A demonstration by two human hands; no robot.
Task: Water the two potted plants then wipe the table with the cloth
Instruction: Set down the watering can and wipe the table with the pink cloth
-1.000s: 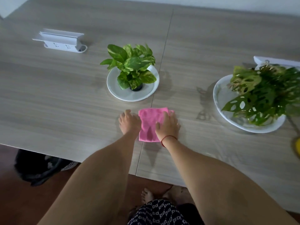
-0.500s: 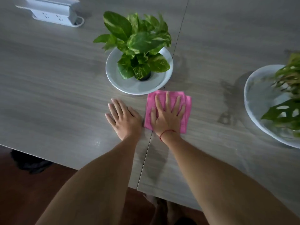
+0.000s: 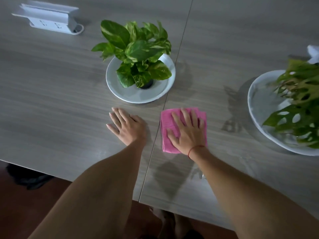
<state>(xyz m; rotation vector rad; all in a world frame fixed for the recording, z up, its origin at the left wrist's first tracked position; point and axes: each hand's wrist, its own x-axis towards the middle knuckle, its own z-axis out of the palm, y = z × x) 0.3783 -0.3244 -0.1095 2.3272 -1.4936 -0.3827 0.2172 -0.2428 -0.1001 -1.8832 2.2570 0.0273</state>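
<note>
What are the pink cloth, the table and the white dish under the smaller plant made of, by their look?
Pink cloth: probably microfibre, matte and fuzzy, folded in soft layers. Table: likely wood-grain laminate, with grey printed-looking streaks, a faint sheen and a straight seam; real veneer is possible. White dish: apparently glazed ceramic, smooth and slightly glossy, though plastic cannot be ruled out.

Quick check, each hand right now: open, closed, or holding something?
Left hand: open, flat on the table.
Right hand: open, pressing the pink cloth.
</note>
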